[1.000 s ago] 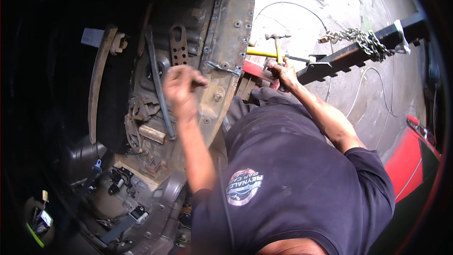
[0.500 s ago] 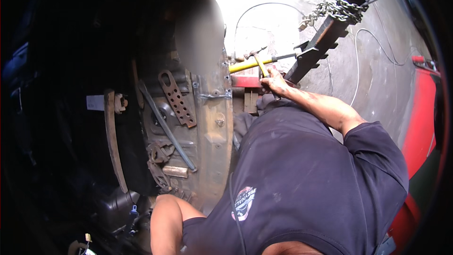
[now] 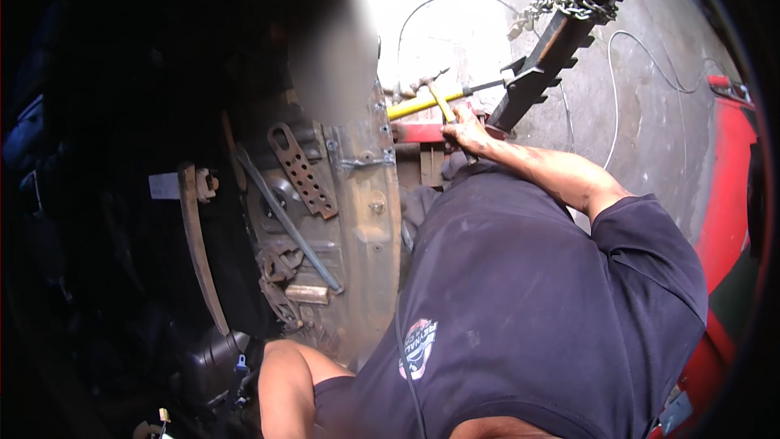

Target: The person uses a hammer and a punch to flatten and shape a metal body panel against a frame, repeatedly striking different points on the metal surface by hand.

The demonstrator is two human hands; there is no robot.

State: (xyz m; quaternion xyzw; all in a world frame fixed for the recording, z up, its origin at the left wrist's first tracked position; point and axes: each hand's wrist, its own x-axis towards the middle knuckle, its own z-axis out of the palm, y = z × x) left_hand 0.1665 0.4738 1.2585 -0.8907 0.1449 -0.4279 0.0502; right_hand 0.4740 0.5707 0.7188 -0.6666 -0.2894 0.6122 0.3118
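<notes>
My right hand is closed around the handle of a hammer with a yellow section below its head. The slim, pointed hammer head is raised in front of a yellow cylinder with a dark rod. Just below the cylinder runs a red metal beam. My left arm bends down out of the lower edge, and its hand is out of sight. Left of my torso, a rusty perforated metal bar and a long grey metal bar lie on the worn car-body floor panel.
A black notched post leans at the upper right, wrapped with a chain. Thin cables trail over the grey floor. Red bodywork stands far right. A curved wooden piece and a short metal block lie left.
The view has shifted slightly. My right hand keeps its hold on the hammer, which stays near the yellow cylinder.
</notes>
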